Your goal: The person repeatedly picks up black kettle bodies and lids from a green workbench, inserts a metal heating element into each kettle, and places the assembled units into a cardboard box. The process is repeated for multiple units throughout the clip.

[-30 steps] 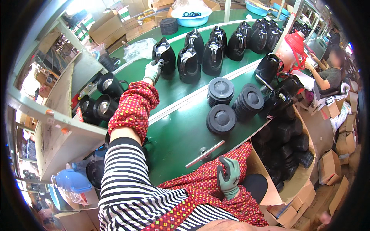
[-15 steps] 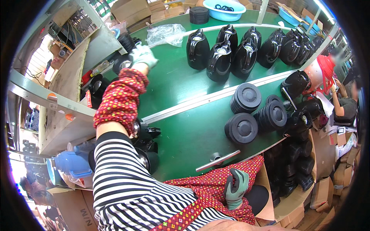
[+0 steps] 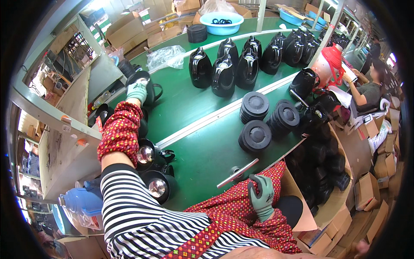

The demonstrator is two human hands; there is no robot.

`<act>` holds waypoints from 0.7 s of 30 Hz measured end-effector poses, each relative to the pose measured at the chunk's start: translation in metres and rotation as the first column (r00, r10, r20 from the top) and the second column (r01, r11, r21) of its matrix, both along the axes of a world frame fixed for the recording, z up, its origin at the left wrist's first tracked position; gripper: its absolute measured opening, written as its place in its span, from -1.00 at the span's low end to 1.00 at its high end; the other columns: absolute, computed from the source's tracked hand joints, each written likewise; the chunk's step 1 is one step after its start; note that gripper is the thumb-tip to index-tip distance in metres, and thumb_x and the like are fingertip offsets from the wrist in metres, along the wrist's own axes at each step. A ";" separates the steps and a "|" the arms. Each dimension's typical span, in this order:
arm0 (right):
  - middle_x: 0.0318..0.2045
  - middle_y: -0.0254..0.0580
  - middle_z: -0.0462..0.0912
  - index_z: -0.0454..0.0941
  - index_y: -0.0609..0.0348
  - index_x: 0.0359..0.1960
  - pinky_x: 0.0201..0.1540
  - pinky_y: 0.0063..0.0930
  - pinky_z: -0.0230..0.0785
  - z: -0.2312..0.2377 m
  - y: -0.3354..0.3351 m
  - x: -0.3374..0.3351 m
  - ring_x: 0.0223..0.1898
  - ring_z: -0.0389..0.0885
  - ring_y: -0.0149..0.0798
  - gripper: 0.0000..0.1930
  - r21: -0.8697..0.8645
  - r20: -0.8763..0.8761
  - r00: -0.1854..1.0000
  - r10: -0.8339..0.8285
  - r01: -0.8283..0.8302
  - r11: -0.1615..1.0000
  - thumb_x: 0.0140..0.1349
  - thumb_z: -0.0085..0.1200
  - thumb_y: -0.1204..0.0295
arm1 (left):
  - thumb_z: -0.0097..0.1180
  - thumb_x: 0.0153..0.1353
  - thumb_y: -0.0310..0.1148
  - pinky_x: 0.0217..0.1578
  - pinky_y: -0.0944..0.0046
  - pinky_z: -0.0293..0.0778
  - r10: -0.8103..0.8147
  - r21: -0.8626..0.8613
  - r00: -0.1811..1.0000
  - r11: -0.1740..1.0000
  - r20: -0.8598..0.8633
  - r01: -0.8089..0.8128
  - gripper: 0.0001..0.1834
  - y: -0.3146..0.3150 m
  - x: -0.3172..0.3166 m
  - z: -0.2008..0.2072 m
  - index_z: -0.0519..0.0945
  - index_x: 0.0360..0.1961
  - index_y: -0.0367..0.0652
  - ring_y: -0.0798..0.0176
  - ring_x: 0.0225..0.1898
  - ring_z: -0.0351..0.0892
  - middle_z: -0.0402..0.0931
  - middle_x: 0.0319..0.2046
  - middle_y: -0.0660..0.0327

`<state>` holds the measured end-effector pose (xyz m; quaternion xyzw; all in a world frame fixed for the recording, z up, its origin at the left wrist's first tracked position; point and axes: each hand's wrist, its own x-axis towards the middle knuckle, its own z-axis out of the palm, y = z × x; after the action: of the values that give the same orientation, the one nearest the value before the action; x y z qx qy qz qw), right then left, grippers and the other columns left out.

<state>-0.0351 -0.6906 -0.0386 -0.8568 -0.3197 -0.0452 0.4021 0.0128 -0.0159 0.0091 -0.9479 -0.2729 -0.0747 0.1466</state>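
My left arm reaches out to the far left, where my gloved left hand [image 3: 137,91] is closed on the rim of a black jug [image 3: 149,96]. The jug is tilted, its handle pointing right. Nearer along the left side lie other black jugs [image 3: 160,185] with shiny round metal openings. Low in front of me, my gloved right hand [image 3: 261,197] rests over my red patterned apron [image 3: 233,196], fingers loosely curled and nothing visible in them. Beyond it, a metal bar handle [image 3: 238,172] lies at the edge of the green table.
Black jugs [image 3: 223,77] stand upright across the green table [image 3: 202,146]. Stacks of black round lids [image 3: 255,136] sit at centre right. A carton [image 3: 297,203] of black parts is at my right. Behind are a plastic bag [image 3: 166,57] and blue basin [image 3: 221,23]. Another person [image 3: 366,93] sits far right.
My left hand has taken hold of a black jug, which now stands out from the left side with its handle showing. The view has shifted; my right hand stays low over the apron.
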 end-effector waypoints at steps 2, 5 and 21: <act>0.03 0.02 0.70 0.64 0.30 0.10 0.17 -0.19 0.52 -0.005 -0.004 0.008 0.07 0.67 0.02 -0.65 0.163 -0.131 0.991 -0.010 0.031 0.986 0.28 0.27 0.54 | 0.13 0.32 -0.36 0.11 -0.11 0.60 -0.151 0.005 0.989 0.989 -0.010 0.151 -0.50 -0.065 0.025 0.037 0.55 0.30 -0.11 -0.15 0.07 0.74 0.63 0.20 -0.12; 0.18 0.09 0.58 0.49 0.31 0.32 0.19 -0.26 0.52 0.050 0.023 0.031 0.12 0.66 -0.04 -0.47 0.252 -0.178 0.982 0.057 -0.010 0.968 0.30 0.30 0.52 | 0.25 0.21 -0.29 -0.03 -0.05 0.62 -0.298 0.134 0.949 0.941 -0.100 0.310 -0.57 -0.140 0.012 0.097 0.67 0.12 -0.13 -0.05 -0.09 0.77 0.63 0.12 -0.04; -0.05 -0.21 0.69 0.53 0.19 0.21 -0.18 -0.37 0.65 0.130 -0.060 0.029 -0.13 0.74 -0.25 -0.53 0.688 -0.686 0.513 0.516 0.225 0.690 0.46 0.24 0.12 | 0.31 0.11 -0.21 0.11 0.01 0.47 -0.998 -0.040 -0.058 -0.058 -0.010 0.998 -0.66 -0.517 -0.056 0.170 0.69 -0.12 -0.13 0.10 0.05 0.59 0.57 0.14 0.07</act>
<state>-0.0059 -0.7511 0.0912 -0.5078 -0.1176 0.2950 0.8008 -0.0432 -0.5328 0.1791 -0.8518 0.5037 -0.1380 0.0414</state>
